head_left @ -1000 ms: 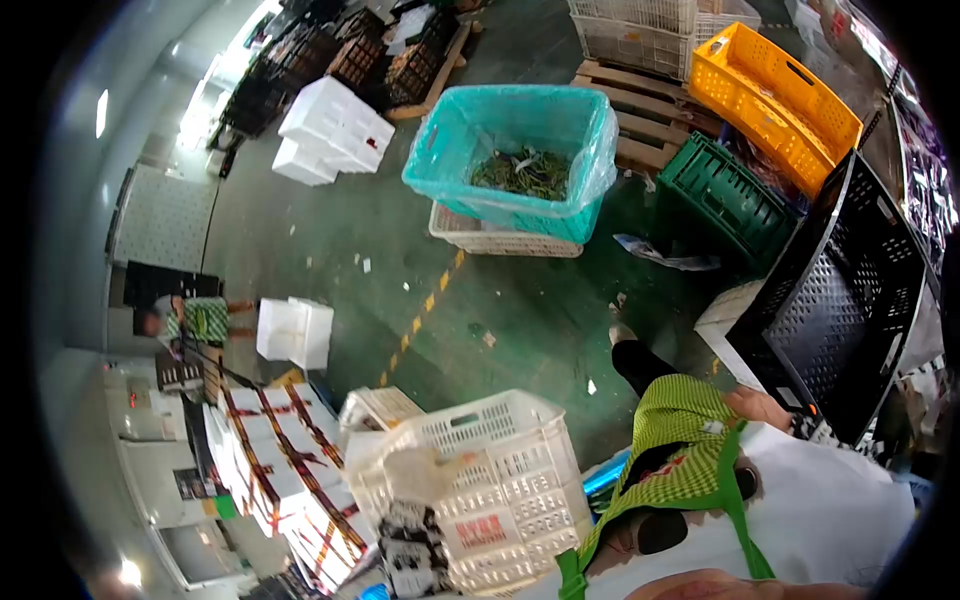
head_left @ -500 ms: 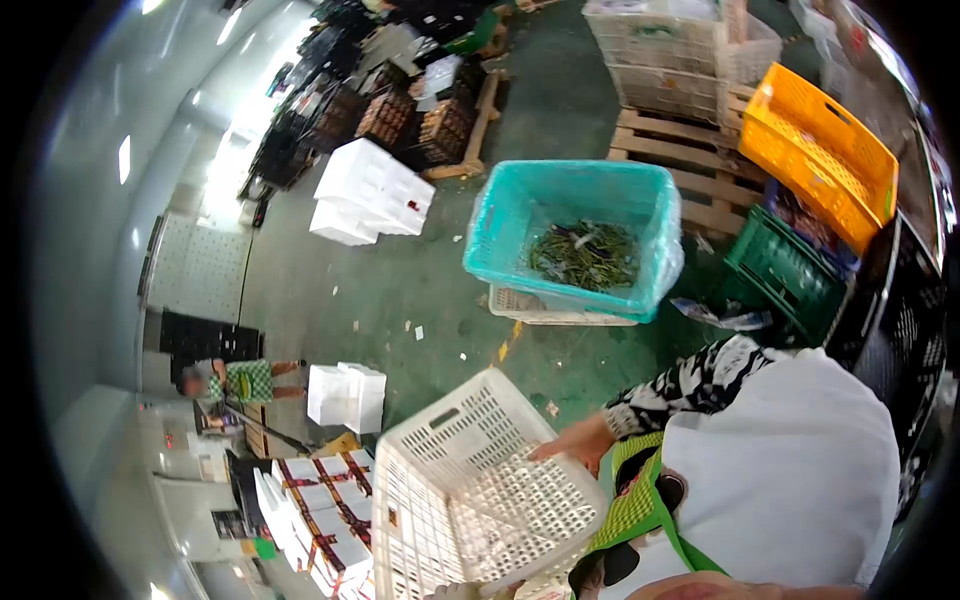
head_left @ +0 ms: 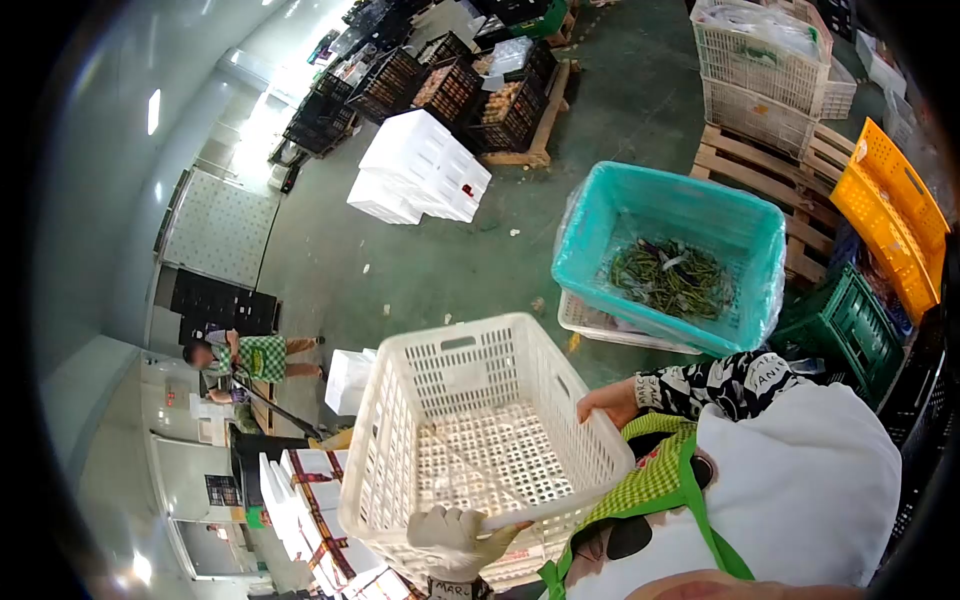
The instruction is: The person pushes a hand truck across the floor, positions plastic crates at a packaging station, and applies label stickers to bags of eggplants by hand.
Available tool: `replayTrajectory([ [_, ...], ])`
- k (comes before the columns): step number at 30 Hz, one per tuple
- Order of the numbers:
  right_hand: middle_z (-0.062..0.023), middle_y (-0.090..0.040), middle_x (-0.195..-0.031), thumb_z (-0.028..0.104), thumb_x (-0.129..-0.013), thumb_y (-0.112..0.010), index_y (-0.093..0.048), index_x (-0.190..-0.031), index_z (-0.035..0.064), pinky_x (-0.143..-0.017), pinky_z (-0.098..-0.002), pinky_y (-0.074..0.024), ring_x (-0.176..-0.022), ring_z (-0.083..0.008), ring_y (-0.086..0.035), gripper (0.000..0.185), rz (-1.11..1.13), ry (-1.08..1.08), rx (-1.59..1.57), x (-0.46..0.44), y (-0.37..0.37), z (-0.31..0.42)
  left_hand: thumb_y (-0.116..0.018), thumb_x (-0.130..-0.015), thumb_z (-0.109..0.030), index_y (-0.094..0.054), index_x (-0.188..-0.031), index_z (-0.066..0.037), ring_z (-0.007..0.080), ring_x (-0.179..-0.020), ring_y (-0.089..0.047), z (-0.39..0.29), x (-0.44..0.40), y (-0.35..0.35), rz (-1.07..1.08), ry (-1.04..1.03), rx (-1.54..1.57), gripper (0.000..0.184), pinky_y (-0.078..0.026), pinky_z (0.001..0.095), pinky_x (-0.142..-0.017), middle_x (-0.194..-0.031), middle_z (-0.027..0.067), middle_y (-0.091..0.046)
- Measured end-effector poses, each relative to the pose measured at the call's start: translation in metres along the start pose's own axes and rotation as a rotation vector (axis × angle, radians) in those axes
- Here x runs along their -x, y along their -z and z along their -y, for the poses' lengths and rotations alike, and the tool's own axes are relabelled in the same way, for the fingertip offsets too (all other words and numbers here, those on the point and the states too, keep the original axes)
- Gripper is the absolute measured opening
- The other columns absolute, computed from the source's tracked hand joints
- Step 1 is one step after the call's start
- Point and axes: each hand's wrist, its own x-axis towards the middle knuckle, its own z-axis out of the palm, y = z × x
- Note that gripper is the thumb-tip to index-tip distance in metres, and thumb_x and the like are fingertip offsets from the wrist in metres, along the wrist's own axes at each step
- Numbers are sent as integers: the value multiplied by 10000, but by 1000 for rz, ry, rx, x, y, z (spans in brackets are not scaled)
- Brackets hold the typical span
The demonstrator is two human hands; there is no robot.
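Head view shows you holding a white crate (head_left: 467, 378) by its rim, its open mouth turned up toward your face so that you see down to the perforated floor. Your left hand (head_left: 445, 532), in a pale glove, is closed around the rim nearest it, thumb apart from the bent fingers, pinching the edge between them. Your bare right hand (head_left: 610, 402) is curled on another stretch of rim, near the corner closer to your apron (head_left: 655, 475); how far its hidden fingers wrap underneath, you cannot tell from here.

Holding two separate parts of the edge probably shares the weight and stops the crate from twisting, while the raised lip gives your fingers something firm to hook. Keeping it close to your front likely makes it steadier too.

Relative to your grip, most of the crate reaches out ahead of you, away from your body, with its slotted end wall beyond both hands. Off to your right, apart from it, a teal tub (head_left: 690, 213) holds green stems (head_left: 672, 283) on a loose plastic liner, which seems meant to keep them off the tub's walls; it rests on a pale crate (head_left: 625, 327).
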Motion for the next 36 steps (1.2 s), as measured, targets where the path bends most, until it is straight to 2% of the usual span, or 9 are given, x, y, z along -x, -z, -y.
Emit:
replayTrajectory([
  [7,-159,-645,-1135,141,-745,-571,-572,-1195,-26,-1016,-456,-470,-1077,-289,-624,480,-130,392,-196,-16,-28,97,-776,-600,-716,-290,-500,-159,154,-359,-268,127,-113,14,-16,-317,-106,746,-180,359,-405,-420,-34,-196],
  [10,-155,-647,-1140,134,-732,-571,-571,-1197,-33,-1021,-459,-470,-1066,-291,-629,494,-99,560,-261,-10,-24,138,-709,-684,-719,-523,-643,-148,160,-377,-296,165,-180,11,-258,-548,-138,603,-232,372,-434,-425,-23,-214],
  [13,-148,-648,-1159,110,-720,-568,-586,-1191,-26,-1008,-457,-480,-1047,-291,-636,490,-139,762,-272,24,-17,191,-563,-823,-707,-665,-890,-221,235,-675,-575,162,-230,32,-321,-432,-317,501,-434,484,-795,-654,64,-500],
  [16,-151,-643,-1147,105,-768,-567,-575,-1195,0,-982,-448,-495,-1087,-280,-617,440,-132,898,-297,45,46,235,-489,-871,-696,-663,-885,-206,292,-1052,-574,170,-255,21,-710,-434,-85,520,-256,573,-1057,-995,89,-580],
  [19,-171,-610,-1165,141,-829,-575,-520,-1196,-15,-971,-471,-498,-1154,-297,-580,402,-362,1144,-256,102,50,287,-469,-891,-677,-657,-973,-177,312,-1175,-524,192,-246,-8,-483,-233,-81,540,-268,604,-1054,-1160,101,-551],
  [23,-210,-552,-1229,89,-858,-597,-450,-1223,-64,-934,-505,-541,-1076,-367,-612,422,-664,1289,-349,170,131,335,-714,-814,-253,-494,-1360,-81,415,-1236,-449,237,-211,-109,-162,166,78,614,-345,519,-1051,-1309,216,-467],
  [26,-211,-522,-1207,44,-849,-640,-415,-1252,-44,-894,-480,-563,-1041,-339,-617,469,-1344,1316,1039,220,150,329,-734,-772,-166,-497,-1357,-44,407,-1199,-486,259,-136,-195,-22,498,203,643,-364,487,-1031,-1310,218,-489],
  [32,-185,-351,-1400,212,-831,-676,-293,-1396,15,-989,-497,-467,-1202,-361,-493,711,-1461,1272,40,335,324,317,-627,-872,-271,-612,-1197,-63,376,-1106,-568,262,173,-388,751,878,329,386,-461,448,-963,-1192,252,-570],
  [36,-168,-237,-1528,325,-818,-701,-211,-1492,54,-1053,-509,-403,-1310,-375,-410,876,-1739,1030,111,399,464,280,-622,-877,-284,-619,-1179,-60,372,-1083,-577,182,176,-375,1011,1265,558,376,-471,447,-935,-1166,248,-581],
])
